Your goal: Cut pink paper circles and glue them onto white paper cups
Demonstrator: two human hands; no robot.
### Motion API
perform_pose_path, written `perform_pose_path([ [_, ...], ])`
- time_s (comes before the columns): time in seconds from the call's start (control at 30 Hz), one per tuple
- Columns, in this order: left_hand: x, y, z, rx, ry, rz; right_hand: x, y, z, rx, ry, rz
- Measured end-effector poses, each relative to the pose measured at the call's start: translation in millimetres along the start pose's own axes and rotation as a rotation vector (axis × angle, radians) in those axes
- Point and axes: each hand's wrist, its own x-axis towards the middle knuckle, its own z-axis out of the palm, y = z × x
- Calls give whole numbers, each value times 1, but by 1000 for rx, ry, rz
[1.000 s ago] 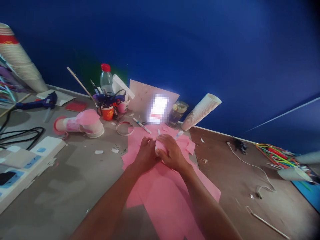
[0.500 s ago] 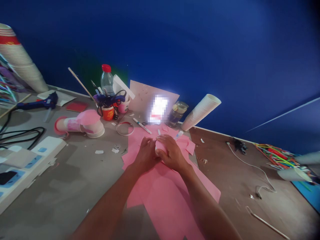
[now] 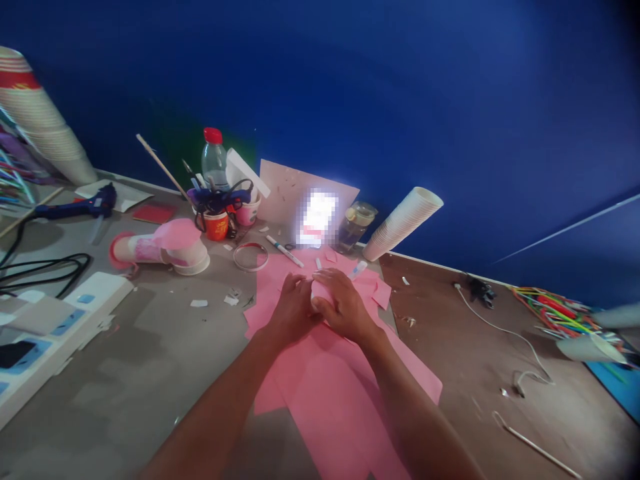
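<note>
Over a spread of pink paper sheets (image 3: 320, 400), both hands come together around a small pink paper piece (image 3: 320, 291). My right hand (image 3: 345, 303) is closed over its right side, thumb bent across the front. On the other side my left hand (image 3: 293, 308) presses against it, fingers curled; its fingertips are partly hidden. Only a rounded patch of the piece shows between the hands, so its full shape is hidden. A marker (image 3: 285, 251) lies just beyond the left hand, and a second capped marker (image 3: 359, 269) rests on the paper past the right hand.
Paper cups glued together with pink paper (image 3: 187, 257) lie at left, near a glue gun (image 3: 80, 205) and a power strip (image 3: 95, 300). At the back stand a cup stack (image 3: 404, 223), a glass jar (image 3: 356, 227) and a lit, blurred screen (image 3: 317, 217). A white cable (image 3: 505, 328) lies right.
</note>
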Motion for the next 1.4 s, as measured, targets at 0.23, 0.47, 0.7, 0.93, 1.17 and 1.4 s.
perform_pose_path([
  [0.23,0,0,2,-22,21,0,1,0,0,-3,3,-6],
  [0.47,0,-1,2,-5,19,-3,0,0,0,6,-1,2],
  [0.7,1,1,0,28,-6,12,1,0,0,8,0,-1],
  [0.93,0,-3,5,27,8,33,1,0,0,15,-8,9],
  [1.17,0,1,0,-86,76,-6,-1,-1,-6,93,2,115],
  [1.4,6,9,-13,-292,127,-246,-4,12,10,610,519,303],
])
